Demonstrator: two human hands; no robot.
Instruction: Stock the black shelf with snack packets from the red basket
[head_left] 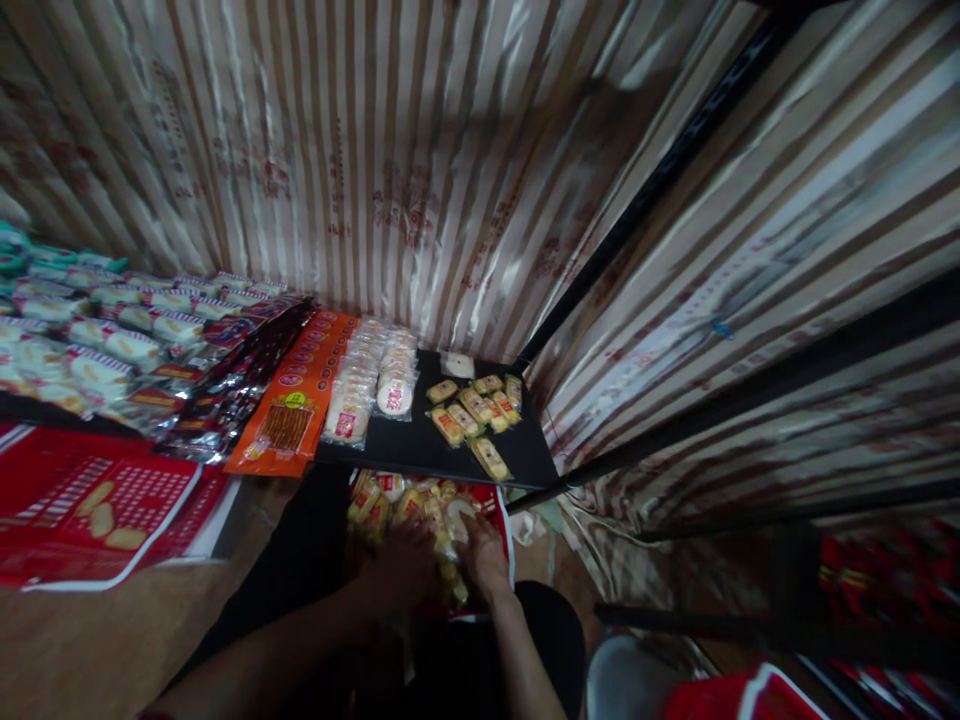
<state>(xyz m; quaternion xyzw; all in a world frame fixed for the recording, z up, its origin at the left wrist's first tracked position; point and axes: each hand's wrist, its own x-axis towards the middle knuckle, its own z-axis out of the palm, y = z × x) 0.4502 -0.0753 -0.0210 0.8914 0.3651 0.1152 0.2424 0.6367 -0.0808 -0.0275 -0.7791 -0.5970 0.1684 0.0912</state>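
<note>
A red bag (504, 515) full of small wrapped snacks (369, 500) rests at my lap, below the shelf edge. My left hand (405, 560) reaches down among the yellow-wrapped pieces; its fingers are dark and blurred. On the bag's right side, my right hand (484, 552) has its fingers closed at the edge of a pale round wrapped rice cracker (459, 518). Just beyond the bag, a loose group of yellow-wrapped biscuits (474, 405) lies on the black shelf (401, 445). Behind them is a single white packet (457, 365).
Left along the shelf are rows of white wrapped crackers (349, 415), an orange snack packet (292, 400), dark shiny packets (217, 385) and many white packets (105, 370). Another red bag (82, 510) is at left. Black metal bars (637, 220) and a striped curtain (375, 150) bound the back and right.
</note>
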